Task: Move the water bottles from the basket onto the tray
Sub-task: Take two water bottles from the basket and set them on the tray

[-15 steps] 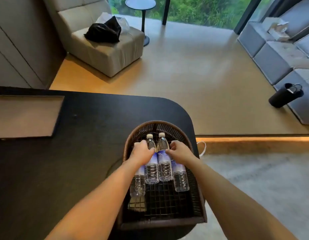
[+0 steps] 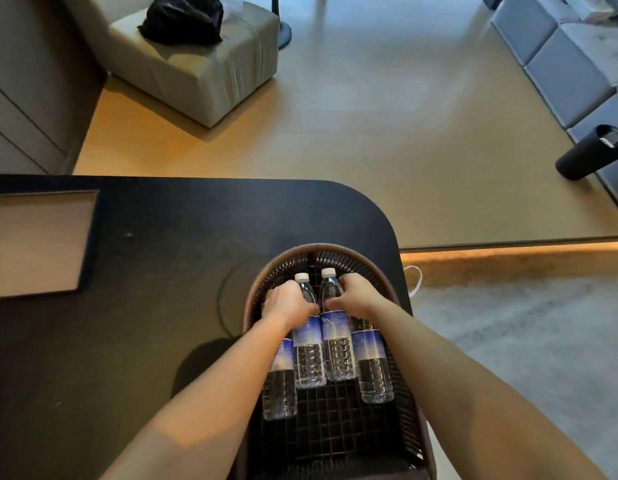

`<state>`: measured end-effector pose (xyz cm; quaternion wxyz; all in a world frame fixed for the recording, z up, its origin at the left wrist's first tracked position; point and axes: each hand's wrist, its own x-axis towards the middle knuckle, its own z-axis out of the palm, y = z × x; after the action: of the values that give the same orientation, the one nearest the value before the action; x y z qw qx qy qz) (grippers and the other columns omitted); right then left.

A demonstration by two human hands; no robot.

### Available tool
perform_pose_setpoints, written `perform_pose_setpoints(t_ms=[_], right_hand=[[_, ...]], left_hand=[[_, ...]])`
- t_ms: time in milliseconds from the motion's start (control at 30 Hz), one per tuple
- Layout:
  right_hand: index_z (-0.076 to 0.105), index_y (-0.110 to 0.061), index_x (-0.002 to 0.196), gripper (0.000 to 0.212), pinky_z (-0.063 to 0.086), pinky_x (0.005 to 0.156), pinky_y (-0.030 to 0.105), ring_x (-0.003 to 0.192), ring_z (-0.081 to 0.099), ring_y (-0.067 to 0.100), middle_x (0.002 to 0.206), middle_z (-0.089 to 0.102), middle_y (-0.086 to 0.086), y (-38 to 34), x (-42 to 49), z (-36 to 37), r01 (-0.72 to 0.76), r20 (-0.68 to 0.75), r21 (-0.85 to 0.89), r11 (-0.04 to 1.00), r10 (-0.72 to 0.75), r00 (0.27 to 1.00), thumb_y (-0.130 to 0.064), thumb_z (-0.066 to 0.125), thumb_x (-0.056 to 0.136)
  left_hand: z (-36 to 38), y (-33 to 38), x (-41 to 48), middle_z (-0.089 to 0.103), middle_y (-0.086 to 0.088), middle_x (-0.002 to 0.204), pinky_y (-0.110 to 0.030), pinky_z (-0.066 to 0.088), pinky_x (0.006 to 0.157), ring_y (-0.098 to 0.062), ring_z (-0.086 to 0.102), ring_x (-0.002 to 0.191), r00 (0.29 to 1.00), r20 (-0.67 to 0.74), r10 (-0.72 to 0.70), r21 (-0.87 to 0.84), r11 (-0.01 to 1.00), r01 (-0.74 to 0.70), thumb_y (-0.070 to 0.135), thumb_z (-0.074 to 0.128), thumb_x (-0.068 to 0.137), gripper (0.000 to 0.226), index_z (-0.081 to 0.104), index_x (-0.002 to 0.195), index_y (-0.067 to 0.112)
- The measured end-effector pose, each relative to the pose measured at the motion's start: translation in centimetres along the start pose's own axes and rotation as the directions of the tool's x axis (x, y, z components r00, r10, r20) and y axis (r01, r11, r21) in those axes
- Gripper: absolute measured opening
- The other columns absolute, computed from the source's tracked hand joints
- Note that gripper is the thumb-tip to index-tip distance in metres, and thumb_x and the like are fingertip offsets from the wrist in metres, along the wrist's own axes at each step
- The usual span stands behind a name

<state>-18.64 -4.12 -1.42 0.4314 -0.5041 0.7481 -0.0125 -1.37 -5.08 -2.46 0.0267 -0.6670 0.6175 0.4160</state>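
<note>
A dark wicker basket (image 2: 335,252) sits at the right end of the black table (image 2: 144,254). Inside it lie several clear water bottles with blue labels and white caps. My left hand (image 2: 286,304) is closed over the necks of the two left bottles (image 2: 309,355). My right hand (image 2: 356,296) is closed over the necks of the two right bottles (image 2: 371,362). The caps of the outer bottles are hidden under my hands. A brown rectangular tray (image 2: 34,244) lies at the table's left edge, well apart from the basket.
The table's rounded corner ends just right of the basket, with grey carpet below. Beyond the table are a beige armchair (image 2: 196,64) with a black bag on it, a grey sofa (image 2: 570,71) and a dark cylinder (image 2: 587,154) on the floor.
The view has tilted downward a little. Both hands stay on the bottle necks, with fingers wrapped slightly tighter; the bottles have barely moved.
</note>
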Motion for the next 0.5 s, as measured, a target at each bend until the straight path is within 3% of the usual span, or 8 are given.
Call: perform_pose_setpoints(t_ms=[200,333,400,500], right_hand=[[0.066,-0.014,0.101,0.045,0.062,0.083,0.046,0.090,0.072,0.023,0.100,0.072,0.007,0.4,-1.7,-0.2,0.036,0.023,0.087,0.996,-0.038,0.999,-0.028,0.093,0.068],[0.055,-0.020,0.124,0.068,0.056,0.094,0.036,0.107,0.061,0.016,0.121,0.052,0.000,1.3,-6.2,-0.4,0.154,-0.067,0.115,0.981,-0.147,0.987,-0.039,0.091,0.070],[0.052,-0.023,0.128,0.066,0.057,0.098,0.038,0.109,0.065,0.012,0.122,0.059,-0.001,2.4,-8.7,0.0,0.233,-0.099,0.184,0.955,-0.218,0.971,-0.036,0.089,0.074],[0.049,-0.027,0.131,0.062,0.059,0.096,0.038,0.106,0.070,0.004,0.116,0.071,-0.009,3.8,-12.2,1.0,0.295,-0.163,0.249,0.922,-0.261,0.952,-0.025,0.086,0.082]], left_hand=[[0.0,0.0,-1.5,0.071,-0.011,0.108,-0.047,0.055,0.088,-0.035,0.063,0.108,0.999,-0.048,-0.001,0.027,1.000,0.002,0.056,0.086,0.072,0.056,0.063,0.099,0.012],[-0.3,-0.3,-4.9,0.052,-0.003,0.116,-0.039,0.048,0.097,-0.025,0.048,0.120,0.994,-0.073,0.086,-0.091,0.991,-0.093,0.050,0.087,0.076,0.057,0.060,0.114,0.018],[-0.1,-0.8,-7.2,0.047,0.003,0.115,-0.033,0.046,0.095,-0.018,0.048,0.116,0.979,-0.096,0.177,-0.165,0.967,-0.191,0.043,0.088,0.077,0.059,0.055,0.121,0.023],[0.2,-1.7,-10.1,0.060,0.008,0.119,-0.034,0.053,0.094,-0.012,0.061,0.109,0.951,-0.101,0.291,-0.245,0.920,-0.307,0.039,0.087,0.079,0.059,0.053,0.127,0.029]])
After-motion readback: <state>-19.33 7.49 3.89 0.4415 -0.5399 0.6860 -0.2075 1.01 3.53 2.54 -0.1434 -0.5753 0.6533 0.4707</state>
